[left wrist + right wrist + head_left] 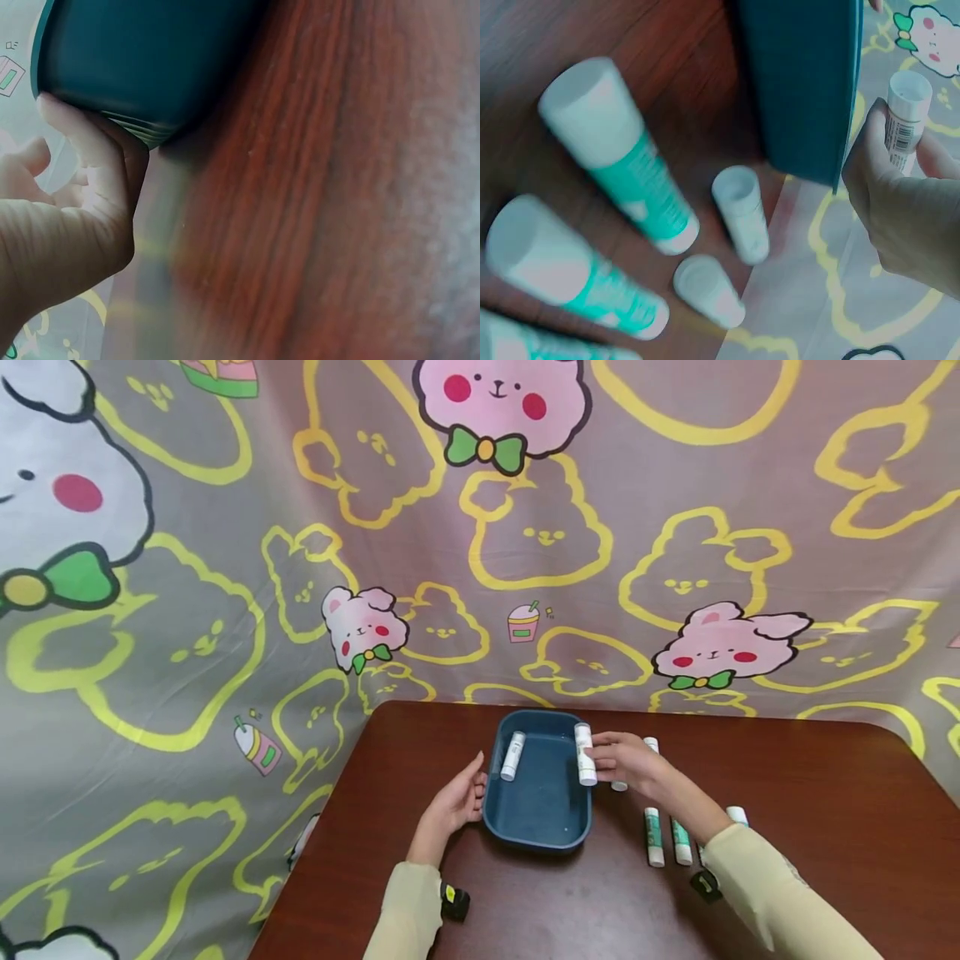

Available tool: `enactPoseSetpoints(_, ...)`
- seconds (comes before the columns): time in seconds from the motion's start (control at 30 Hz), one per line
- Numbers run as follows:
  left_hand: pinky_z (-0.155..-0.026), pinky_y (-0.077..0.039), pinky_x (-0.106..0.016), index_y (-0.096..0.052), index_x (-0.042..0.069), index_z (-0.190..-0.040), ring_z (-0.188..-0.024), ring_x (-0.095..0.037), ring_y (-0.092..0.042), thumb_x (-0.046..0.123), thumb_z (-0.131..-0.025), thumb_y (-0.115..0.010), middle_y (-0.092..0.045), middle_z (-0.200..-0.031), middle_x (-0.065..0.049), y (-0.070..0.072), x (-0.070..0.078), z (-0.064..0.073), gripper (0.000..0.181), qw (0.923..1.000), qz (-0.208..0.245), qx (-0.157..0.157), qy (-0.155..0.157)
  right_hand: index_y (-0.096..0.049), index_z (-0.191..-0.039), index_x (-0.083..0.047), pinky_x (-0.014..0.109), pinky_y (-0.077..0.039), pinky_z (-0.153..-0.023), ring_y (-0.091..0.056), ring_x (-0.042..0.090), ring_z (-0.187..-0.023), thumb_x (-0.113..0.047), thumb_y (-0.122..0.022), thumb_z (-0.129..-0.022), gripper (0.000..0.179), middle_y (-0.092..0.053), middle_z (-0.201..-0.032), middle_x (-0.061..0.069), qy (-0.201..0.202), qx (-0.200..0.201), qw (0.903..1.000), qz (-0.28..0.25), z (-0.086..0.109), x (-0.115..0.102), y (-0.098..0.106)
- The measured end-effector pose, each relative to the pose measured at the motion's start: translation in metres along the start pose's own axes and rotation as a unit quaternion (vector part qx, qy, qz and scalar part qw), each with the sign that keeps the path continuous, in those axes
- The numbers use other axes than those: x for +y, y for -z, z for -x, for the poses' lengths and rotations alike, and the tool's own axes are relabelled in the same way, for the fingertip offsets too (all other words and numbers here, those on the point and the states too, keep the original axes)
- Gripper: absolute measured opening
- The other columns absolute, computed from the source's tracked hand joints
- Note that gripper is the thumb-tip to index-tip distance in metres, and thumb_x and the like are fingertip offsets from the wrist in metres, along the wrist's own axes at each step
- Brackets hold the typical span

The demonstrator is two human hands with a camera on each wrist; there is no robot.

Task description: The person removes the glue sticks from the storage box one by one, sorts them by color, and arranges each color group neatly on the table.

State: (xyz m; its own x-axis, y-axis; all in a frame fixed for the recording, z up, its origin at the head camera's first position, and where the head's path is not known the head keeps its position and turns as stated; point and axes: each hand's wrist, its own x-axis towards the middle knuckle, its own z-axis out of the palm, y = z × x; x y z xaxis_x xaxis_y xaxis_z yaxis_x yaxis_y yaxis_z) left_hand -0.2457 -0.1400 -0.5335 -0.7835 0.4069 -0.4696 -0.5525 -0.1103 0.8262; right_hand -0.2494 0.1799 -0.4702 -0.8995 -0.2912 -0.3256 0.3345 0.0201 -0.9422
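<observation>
My right hand pinches a white glue stick above the right rim of a dark blue tray. In the right wrist view the barcode side of this glue stick shows between thumb and fingers. Inside the tray, a second white glue stick lies near the left wall. My left hand rests against the tray's left outer side, fingers bent, thumb raised and apart. The left wrist view shows those fingers touching the tray wall.
Right of the tray lie white glue sticks, partly behind my right hand in the head view. Nearer me are several green-and-white glue sticks, some hidden by the right sleeve. A patterned cloth hangs behind the brown table.
</observation>
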Motion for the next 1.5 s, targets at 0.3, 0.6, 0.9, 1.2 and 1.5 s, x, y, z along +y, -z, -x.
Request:
enactPoseSetpoints(0.3,-0.053,-0.044,-0.022,-0.058,0.014,-0.080,-0.056,-0.008,-0.055,0.062,-0.109,-0.024,-0.061,-0.072,0.002,0.003,-0.005,0.001,0.065,0.9987,0.049,-0.005,0.013,-0.031,-0.146,0.016,0.031,-0.060,-0.078,-0.068,0.014,-0.082,-0.008,-0.062,-0.103,0.058,-0.065,-0.098,0.004,-0.007,0.012,0.9998,-0.011,0.019,0.007,0.031)
enactPoseSetpoints(0.6,-0.069,-0.055,-0.026,-0.070,0.014,-0.091,-0.073,-0.009,-0.069,0.046,-0.110,-0.044,-0.073,-0.083,0.002,0.004,-0.012,0.005,0.045,0.9991,0.041,0.002,0.002,-0.021,-0.151,0.017,0.029,-0.058,-0.078,-0.063,0.011,-0.082,-0.008,-0.057,-0.105,0.063,-0.060,-0.099,0.000,-0.014,0.024,0.9996,-0.012,0.030,0.015,0.068)
enactPoseSetpoints(0.9,-0.067,-0.057,-0.025,-0.070,0.005,-0.106,-0.074,-0.010,-0.071,0.037,-0.107,-0.057,-0.073,-0.082,0.002,-0.003,-0.015,0.006,0.035,0.9990,0.010,0.041,-0.013,-0.018,-0.150,0.020,0.030,-0.059,-0.079,-0.067,0.010,-0.083,-0.008,-0.055,-0.107,0.064,-0.065,-0.095,-0.004,-0.016,0.035,0.9993,-0.006,0.035,0.030,0.102)
enactPoseSetpoints(1.2,-0.066,-0.057,-0.026,-0.061,-0.003,-0.124,-0.075,-0.011,-0.069,0.031,-0.107,-0.057,-0.070,-0.088,-0.001,-0.009,-0.011,-0.001,0.038,0.9972,-0.026,0.062,-0.034,-0.013,-0.152,0.021,0.028,-0.056,-0.078,-0.063,0.010,-0.086,-0.012,-0.054,-0.108,0.069,-0.063,-0.097,-0.007,-0.037,0.065,0.9972,0.005,0.044,0.034,0.132)
enactPoseSetpoints(1.5,-0.070,-0.058,-0.028,-0.061,-0.003,-0.128,-0.082,-0.014,-0.070,0.033,-0.107,-0.058,-0.071,-0.094,-0.002,-0.010,-0.005,-0.004,0.041,0.9966,-0.020,0.074,-0.031,-0.016,-0.150,0.020,0.027,-0.056,-0.077,-0.063,0.010,-0.085,-0.011,-0.054,-0.108,0.065,-0.064,-0.093,-0.008,-0.038,0.073,0.9963,-0.024,0.046,0.036,0.150)
